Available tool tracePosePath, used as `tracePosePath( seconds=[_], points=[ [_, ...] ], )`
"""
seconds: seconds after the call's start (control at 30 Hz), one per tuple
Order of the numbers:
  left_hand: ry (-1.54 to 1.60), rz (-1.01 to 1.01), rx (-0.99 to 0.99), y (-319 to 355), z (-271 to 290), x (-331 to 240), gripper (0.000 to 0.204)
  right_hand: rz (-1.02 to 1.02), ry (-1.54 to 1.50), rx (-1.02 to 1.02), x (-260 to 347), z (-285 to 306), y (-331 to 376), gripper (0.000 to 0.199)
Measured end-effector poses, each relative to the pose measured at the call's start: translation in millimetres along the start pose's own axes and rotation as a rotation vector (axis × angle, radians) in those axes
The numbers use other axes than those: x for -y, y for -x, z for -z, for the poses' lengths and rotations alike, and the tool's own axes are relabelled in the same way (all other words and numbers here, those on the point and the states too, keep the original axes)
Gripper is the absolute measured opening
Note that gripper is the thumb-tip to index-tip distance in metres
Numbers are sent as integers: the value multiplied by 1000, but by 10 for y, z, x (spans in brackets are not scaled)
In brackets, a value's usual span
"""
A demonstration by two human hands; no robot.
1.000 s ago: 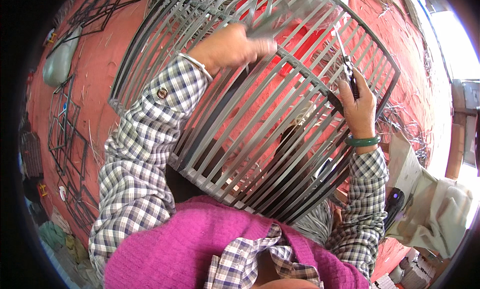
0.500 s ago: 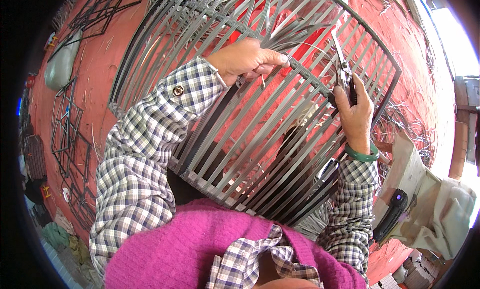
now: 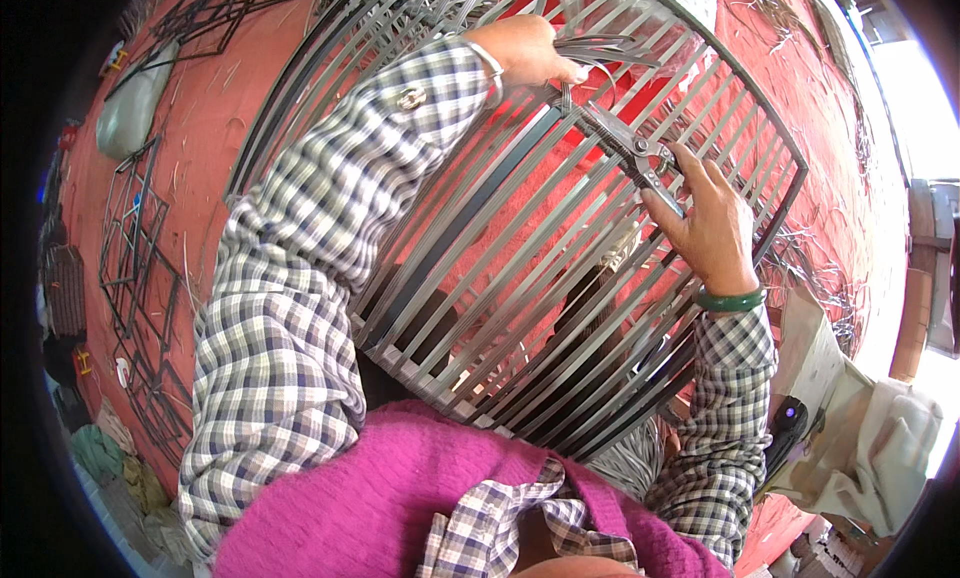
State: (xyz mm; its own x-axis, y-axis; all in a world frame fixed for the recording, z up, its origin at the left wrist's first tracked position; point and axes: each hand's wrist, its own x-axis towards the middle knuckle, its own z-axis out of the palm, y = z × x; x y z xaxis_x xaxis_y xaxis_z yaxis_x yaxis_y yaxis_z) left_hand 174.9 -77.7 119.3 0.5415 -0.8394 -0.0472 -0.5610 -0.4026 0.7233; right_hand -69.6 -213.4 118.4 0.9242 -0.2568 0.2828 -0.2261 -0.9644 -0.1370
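Observation:
A chair-like frame of grey slats (image 3: 480, 248) stands before me, crossed by a wrapped dark bar. At its upper middle my left hand (image 3: 525, 50) is closed on a thin grey plastic strip, its fingers partly hidden. A bunch of loose grey strips (image 3: 610, 48) fans out beside the thumb. My right hand (image 3: 712, 223) grips a pair of metal shears (image 3: 640, 146) by the handles, which are spread. Their jaws point up and left along the crossbar, close to the strip near my left thumb; whether they touch it I cannot tell.
At right, beside my forearm, a pale cloth (image 3: 885, 418) hangs with a black device (image 3: 788, 428) next to it. Black metal frames (image 3: 140, 268) and a pale green sack (image 3: 133, 113) are on the left. Strip scraps litter the red floor (image 3: 235, 118).
My left hand has moved up with the strip. My right hand has turned the shears from pointing up to pointing left, bringing the jaws toward the left hand.

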Motion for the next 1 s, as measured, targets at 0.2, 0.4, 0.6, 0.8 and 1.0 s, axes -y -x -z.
tracePosePath(
  seconds=[0.2,0.4,0.6,0.8,1.0],
  points=[
    [273,-11,-5,286,-81,7,38,102,22,47,16,-4,-28,53],
    [373,-121,-55,457,-137,82,37,185,103,-11,32,-23,-59,52],
    [575,-130,-189,512,-128,102,28,74,196,132,91,-44,-86,51],
    [767,-75,-275,593,-99,179,28,127,184,-12,196,-3,-164,51],
    [903,-30,-232,658,-30,155,28,231,328,-72,323,76,-276,53]
  ],
)
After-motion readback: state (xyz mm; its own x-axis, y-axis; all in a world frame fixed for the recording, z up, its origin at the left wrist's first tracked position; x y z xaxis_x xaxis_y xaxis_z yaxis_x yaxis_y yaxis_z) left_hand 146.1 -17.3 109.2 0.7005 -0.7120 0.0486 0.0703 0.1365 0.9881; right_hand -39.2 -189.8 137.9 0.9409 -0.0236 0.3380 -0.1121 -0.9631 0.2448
